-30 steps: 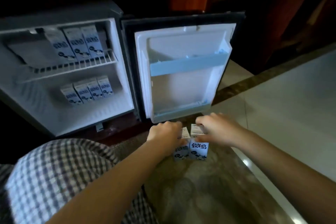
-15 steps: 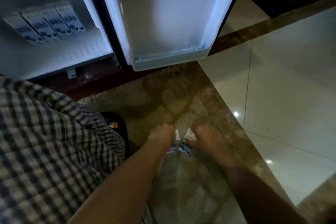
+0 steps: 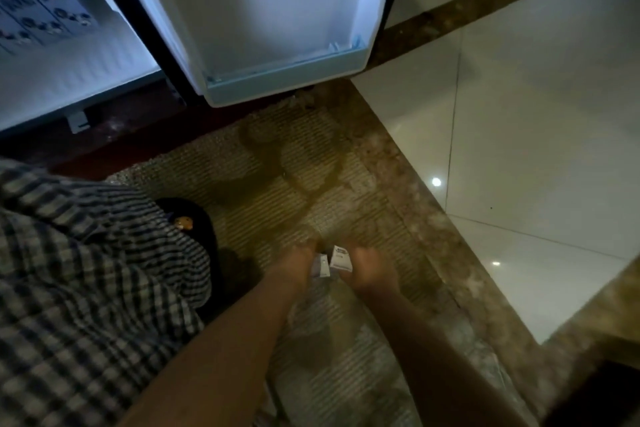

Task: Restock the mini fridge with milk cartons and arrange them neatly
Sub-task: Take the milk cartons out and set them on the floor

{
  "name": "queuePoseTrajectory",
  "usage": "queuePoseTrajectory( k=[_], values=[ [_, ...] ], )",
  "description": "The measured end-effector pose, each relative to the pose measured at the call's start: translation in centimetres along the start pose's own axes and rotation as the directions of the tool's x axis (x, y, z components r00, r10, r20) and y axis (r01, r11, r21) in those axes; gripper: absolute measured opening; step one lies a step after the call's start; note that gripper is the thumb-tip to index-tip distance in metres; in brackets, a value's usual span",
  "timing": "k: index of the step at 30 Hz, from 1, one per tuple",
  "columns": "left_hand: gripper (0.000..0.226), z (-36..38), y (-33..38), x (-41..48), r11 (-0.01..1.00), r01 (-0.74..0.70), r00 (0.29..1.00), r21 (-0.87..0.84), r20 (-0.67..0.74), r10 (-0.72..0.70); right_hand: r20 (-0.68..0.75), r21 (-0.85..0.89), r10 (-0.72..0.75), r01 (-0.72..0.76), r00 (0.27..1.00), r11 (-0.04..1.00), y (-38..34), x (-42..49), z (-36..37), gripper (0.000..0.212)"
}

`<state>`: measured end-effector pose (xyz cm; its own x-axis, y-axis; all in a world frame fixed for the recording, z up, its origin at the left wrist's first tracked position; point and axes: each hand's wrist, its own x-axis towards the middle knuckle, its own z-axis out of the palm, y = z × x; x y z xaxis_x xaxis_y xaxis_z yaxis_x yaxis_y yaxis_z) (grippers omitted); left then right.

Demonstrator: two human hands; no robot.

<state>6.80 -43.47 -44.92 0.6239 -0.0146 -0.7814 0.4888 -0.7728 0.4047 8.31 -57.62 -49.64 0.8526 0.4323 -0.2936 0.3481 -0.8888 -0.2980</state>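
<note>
Currently, head view, blurry: left hand [image 3: 300,265] grips left carton [image 3: 322,266], right hand [image 3: 371,270] grips right carton [image 3: 341,258], side by side low at the rug [image 3: 294,166]; lifted or resting, cannot tell. Fridge door [image 3: 277,10] open; stocked cartons [image 3: 41,10] inside, upper left.

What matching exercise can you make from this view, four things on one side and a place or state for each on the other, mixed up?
Things:
1. left hand
2. fridge door
3. stocked cartons
4. tiled floor

Places or states:
A. glossy, right of the carpet
B. upper left, inside the fridge
C. gripping a loose carton, low centre
D. swung open, top centre

Pairs: 1-C, 2-D, 3-B, 4-A.
</note>
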Motion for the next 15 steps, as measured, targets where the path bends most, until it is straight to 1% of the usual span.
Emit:
queuePoseTrajectory(
  k=[1, 2, 3, 4, 5, 6, 7, 8, 9, 12, 15],
  values=[
    [0.04, 0.2, -0.2, 0.2, 1.0, -0.018, 1.0, 0.019, -0.004, 0.019, 0.009, 0.039, -0.017, 0.017, 1.0, 0.999, -0.4, -0.5, -0.5, 0.048],
    [0.039, 0.4, -0.8, 0.7, 0.999, 0.0, 1.0, 0.039, -0.008, 0.0, 0.005, 0.066, -0.05, 0.049, 0.999, 0.997, -0.3, -0.8, -0.1, 0.054],
    [0.038, 0.6, -1.2, 1.0, 0.998, 0.011, 1.0, 0.066, -0.023, -0.01, 0.034, 0.097, -0.043, 0.04, 0.999, 0.994, -0.1, -1.1, 0.1, 0.054],
    [0.039, 0.6, -1.3, 1.1, 0.995, 0.011, 1.0, 0.098, -0.03, -0.008, -0.021, 0.065, -0.012, 0.014, 1.0, 0.998, 0.0, -1.2, 0.2, 0.052],
    [0.04, 0.5, -1.3, 1.0, 0.995, 0.023, 1.0, 0.097, -0.015, -0.021, 0.017, 0.02, -0.004, 0.004, 1.0, 1.0, 0.0, -1.7, 0.2, 0.05],
    [0.042, 0.4, -1.2, 0.9, 0.994, 0.026, 1.0, 0.103, 0.007, -0.027, 0.068, 0.039, 0.014, -0.017, 0.998, 0.999, -0.1, -1.4, -0.1, 0.05],
    [0.044, 0.3, -1.1, 0.6, 0.993, 0.02, 1.0, 0.118, 0.014, -0.022, 0.131, 0.02, 0.072, -0.076, 0.989, 0.997, -0.3, -0.9, -0.4, 0.049],
    [0.044, 0.0, -0.9, 0.3, 0.991, 0.011, 1.0, 0.137, 0.015, -0.013, 0.204, 0.005, 0.109, -0.113, 0.973, 0.994, -0.3, -0.5, -0.4, 0.045],
    [0.043, -0.3, -0.9, 0.1, 0.987, 0.004, 1.0, 0.16, 0.014, -0.006, 0.242, -0.032, 0.122, -0.118, 0.963, 0.992, -0.4, -0.1, -0.8, 0.04],
    [0.038, -1.8, -0.7, -0.7, 0.97, -0.031, 0.999, 0.24, 0.022, 0.026, 0.237, -0.099, 0.156, -0.136, 0.959, 0.986, -1.4, 0.7, -2.7, 0.03],
    [0.038, -4.1, 0.1, -1.4, 0.945, -0.102, 0.995, 0.311, 0.052, 0.09, 0.202, -0.128, 0.111, -0.086, 0.973, 0.988, -2.0, 1.8, -5.1, 0.025]
  ],
)
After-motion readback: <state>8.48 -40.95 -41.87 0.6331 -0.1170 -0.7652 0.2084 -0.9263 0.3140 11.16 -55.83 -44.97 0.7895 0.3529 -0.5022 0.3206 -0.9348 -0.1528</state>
